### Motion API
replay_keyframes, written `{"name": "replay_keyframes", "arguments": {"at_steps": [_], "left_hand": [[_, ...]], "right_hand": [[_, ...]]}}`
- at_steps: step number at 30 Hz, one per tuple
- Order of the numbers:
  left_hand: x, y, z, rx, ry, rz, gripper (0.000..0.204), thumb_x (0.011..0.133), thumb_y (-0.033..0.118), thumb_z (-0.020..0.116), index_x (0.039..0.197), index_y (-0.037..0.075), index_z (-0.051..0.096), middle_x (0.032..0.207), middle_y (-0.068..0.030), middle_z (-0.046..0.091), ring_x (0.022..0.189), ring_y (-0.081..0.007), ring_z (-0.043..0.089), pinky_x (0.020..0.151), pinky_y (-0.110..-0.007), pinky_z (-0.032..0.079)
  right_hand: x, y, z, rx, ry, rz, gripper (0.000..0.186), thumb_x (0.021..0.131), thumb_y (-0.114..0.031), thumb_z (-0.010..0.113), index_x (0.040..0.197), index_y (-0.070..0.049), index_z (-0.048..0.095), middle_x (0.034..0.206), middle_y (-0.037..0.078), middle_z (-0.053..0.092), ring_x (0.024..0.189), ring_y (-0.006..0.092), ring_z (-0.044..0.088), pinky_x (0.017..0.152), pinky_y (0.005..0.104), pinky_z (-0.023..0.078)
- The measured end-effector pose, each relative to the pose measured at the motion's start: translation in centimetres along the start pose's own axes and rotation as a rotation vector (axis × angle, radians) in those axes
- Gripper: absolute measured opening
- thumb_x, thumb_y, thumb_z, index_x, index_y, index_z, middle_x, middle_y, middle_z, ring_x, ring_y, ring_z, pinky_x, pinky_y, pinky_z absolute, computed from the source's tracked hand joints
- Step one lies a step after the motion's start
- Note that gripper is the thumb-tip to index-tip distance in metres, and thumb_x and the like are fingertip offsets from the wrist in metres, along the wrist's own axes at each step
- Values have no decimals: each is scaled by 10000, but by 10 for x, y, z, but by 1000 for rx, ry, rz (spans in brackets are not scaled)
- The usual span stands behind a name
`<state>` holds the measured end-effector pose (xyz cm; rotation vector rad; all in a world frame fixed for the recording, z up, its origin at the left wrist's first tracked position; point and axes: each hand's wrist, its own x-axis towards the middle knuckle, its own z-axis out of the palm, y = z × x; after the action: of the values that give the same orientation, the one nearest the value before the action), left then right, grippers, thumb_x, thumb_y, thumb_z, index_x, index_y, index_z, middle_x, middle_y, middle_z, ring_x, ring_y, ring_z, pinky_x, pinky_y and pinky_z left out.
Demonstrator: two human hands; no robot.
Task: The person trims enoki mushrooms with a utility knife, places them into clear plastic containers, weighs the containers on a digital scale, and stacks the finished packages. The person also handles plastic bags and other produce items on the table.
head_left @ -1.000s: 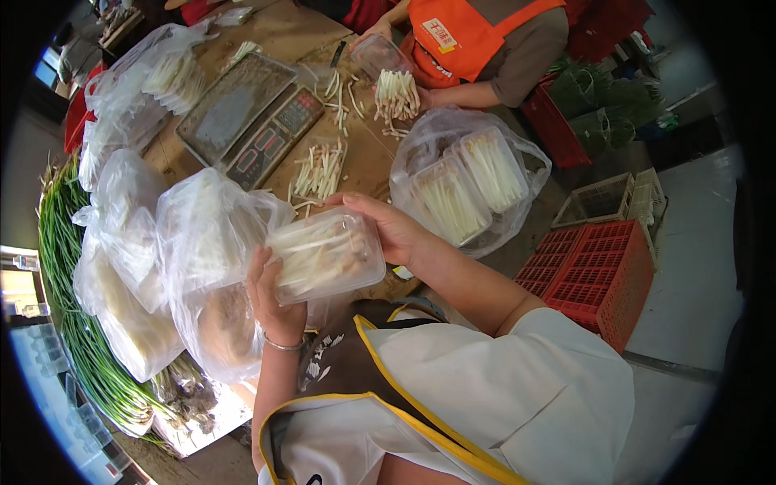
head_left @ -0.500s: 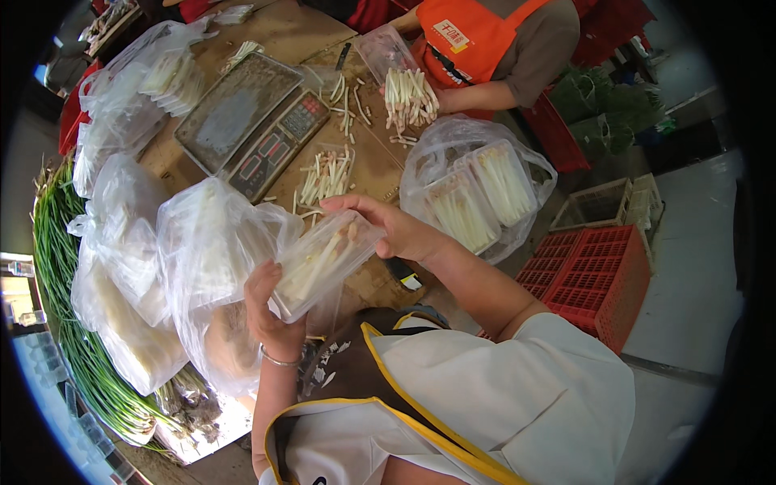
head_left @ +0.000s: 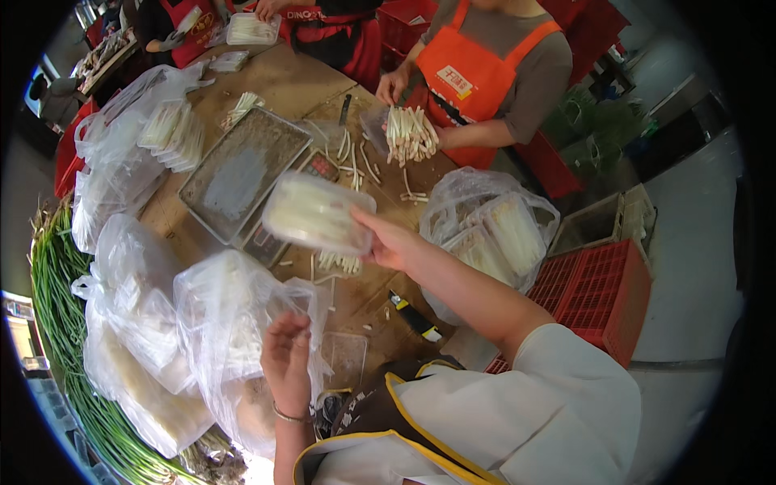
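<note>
My right hand [head_left: 390, 238] grips the near right end of a clear plastic box [head_left: 301, 212] of pale vegetable stalks. The box is raised over the table, blurred by motion, and hides part of the weighing scale [head_left: 242, 174]. My left hand [head_left: 287, 352] is off the box, fingers loosely curled with nothing visible in them. It is beside a thin clear bag [head_left: 230, 311] of packed stalks. Below the raised box lies a small pile of cut stalks [head_left: 338, 263], partly covered. An empty-looking clear tray [head_left: 345, 357] is near my body.
A black and yellow cutter [head_left: 414, 315] lies near me. Filled boxes sit in a bag [head_left: 489, 234] at right, near red crates [head_left: 594, 291]. Across the table, a co-worker in an orange apron [head_left: 469, 77] holds a bundle of stalks [head_left: 412, 133]. Long green stalks [head_left: 65, 323] line the left.
My left hand has let go of the box. My right hand has carried it up and away toward the scale. The view has shifted, showing more people at the far side.
</note>
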<state>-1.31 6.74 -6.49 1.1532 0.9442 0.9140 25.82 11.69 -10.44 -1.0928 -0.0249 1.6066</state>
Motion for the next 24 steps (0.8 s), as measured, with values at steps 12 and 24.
{"name": "replay_keyframes", "arguments": {"at_steps": [12,24], "left_hand": [[1,-10,-31,-86,-253,-307,435,896,34,652,1305,-1,510,1171,-85,618,1097,-172,587,965,-310,469],[14,-3,-48,304,-304,-222,532,856,138,738,1329,68,505,1190,-139,605,1005,-257,663,839,-337,552]], "right_hand": [[342,-165,8,6,447,-349,266,935,-365,621,1037,-120,609,862,59,651,655,183,607,481,280,517],[478,-194,48,-557,263,-239,403,874,-160,675,1216,12,549,1159,189,599,978,352,629,823,463,571]]}}
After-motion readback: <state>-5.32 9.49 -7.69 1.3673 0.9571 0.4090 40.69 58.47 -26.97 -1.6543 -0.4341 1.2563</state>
